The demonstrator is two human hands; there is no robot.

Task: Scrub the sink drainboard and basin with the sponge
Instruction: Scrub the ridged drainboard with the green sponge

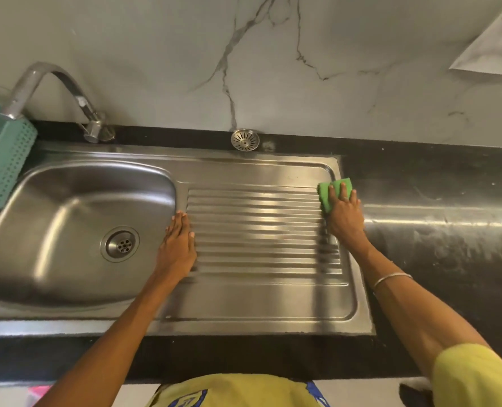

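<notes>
A: What is the setting?

B: A dark stone counter point(437, 177) under a marble-veined wall point(273, 69), with a steel sink set into it: basin point(67, 224) toward the left end, ribbed drainboard point(258, 224) to its right.

A: Start from the working hand.

B: The right hand point(343, 212) lies palm down with its fingers spread over the green sponge point(333, 192), pressing it flat rather than pinching it. The sponge sits at the drainboard's far right corner, partly over the raised rim where steel meets counter. I judge that a flat hand spreads pressure for scrubbing, and that the corner is a natural place to begin a pass across the ribs.

A: And the other hand?

B: The left hand point(178, 245) is open and empty, flat on the drainboard's left edge beside the basin, probably bracing the body during the reach.

A: Farther out?

B: A loose drain strainer point(244, 139) rests on the back strip of the counter against the wall, likely set aside so the drain point(120, 243) stays clear. The faucet point(59, 95) arches over the back left corner, and a teal perforated basket point(3, 165) stands at the basin's left edge.

A: Anything unclear?

B: The sponge's underside and near half are hidden by the hand, so I cannot tell whether it carries soap. The basket is cut off by the frame. The ribs near the right hand look blurred.
</notes>
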